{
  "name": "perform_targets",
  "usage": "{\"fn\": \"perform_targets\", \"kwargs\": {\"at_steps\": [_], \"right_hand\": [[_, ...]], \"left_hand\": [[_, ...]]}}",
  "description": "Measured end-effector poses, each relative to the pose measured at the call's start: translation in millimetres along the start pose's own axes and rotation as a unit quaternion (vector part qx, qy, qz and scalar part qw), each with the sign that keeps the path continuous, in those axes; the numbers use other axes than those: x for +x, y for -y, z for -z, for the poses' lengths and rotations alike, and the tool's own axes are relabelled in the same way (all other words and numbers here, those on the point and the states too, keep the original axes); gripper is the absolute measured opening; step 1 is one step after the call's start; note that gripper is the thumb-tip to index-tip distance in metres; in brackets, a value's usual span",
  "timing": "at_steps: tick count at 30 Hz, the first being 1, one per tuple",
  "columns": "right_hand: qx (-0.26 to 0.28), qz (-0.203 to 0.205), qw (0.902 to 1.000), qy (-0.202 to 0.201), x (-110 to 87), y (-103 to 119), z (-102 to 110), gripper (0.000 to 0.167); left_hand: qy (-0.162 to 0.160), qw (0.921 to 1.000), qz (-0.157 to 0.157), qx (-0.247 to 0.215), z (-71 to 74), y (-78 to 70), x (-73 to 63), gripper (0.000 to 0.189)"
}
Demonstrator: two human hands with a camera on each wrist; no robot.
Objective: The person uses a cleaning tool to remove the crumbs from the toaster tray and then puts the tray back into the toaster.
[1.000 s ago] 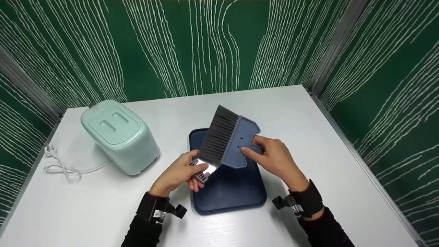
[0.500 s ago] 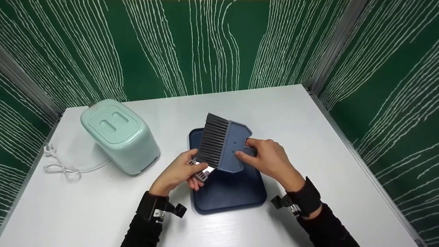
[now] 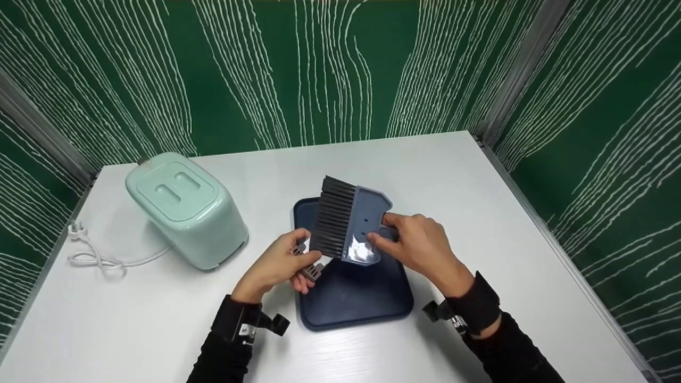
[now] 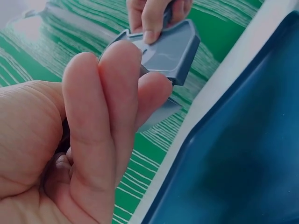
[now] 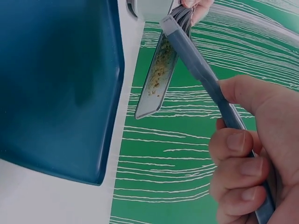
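Note:
My left hand (image 3: 276, 263) grips the end of a narrow metal crumb tray (image 3: 314, 271) between thumb and fingers. Brownish crumbs (image 5: 161, 65) lie along that crumb tray in the right wrist view. A wide blue brush (image 3: 367, 205) is held by its handle in my right hand (image 3: 420, 242). Its dark bristles (image 3: 334, 218) point left and lie over the crumb tray, hiding most of it in the head view. Both are held above a dark blue rectangular tray (image 3: 356, 306). Curled left fingers (image 4: 88, 112) hide most of the crumb tray in the left wrist view.
A mint-green toaster (image 3: 226, 234) stands on the white table (image 3: 159, 324) to the left. Its white cord (image 3: 138, 261) and plug (image 3: 77, 232) lie farther left. Green walls with white lines (image 3: 335, 74) rise at the back and sides.
My right hand has brought the brush left and slightly down over the crumb tray, then tilted it a little, so its blue body now catches a bright reflection. The left hand has barely moved.

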State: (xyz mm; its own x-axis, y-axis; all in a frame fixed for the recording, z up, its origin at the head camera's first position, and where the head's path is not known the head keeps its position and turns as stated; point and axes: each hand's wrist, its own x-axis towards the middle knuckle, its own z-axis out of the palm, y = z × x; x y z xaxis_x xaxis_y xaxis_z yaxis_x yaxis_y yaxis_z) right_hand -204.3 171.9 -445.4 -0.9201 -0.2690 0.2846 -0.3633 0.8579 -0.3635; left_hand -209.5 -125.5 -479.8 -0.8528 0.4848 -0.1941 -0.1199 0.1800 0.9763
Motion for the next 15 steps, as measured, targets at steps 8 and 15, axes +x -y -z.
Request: {"fn": "perform_targets", "kwargs": {"at_steps": [8, 15], "right_hand": [[-0.032, -0.010, 0.9994, -0.011, -1.4, -2.9, 0.4, 0.037], [-0.055, -0.018, 0.9979, -0.027, -3.5, -8.7, 2.0, 0.036]], "left_hand": [[-0.004, 0.9998, -0.002, 0.019, 1.1, -2.2, -1.2, 0.040], [-0.008, 0.9993, -0.010, 0.036, 2.8, -2.1, -1.9, 0.045]]}}
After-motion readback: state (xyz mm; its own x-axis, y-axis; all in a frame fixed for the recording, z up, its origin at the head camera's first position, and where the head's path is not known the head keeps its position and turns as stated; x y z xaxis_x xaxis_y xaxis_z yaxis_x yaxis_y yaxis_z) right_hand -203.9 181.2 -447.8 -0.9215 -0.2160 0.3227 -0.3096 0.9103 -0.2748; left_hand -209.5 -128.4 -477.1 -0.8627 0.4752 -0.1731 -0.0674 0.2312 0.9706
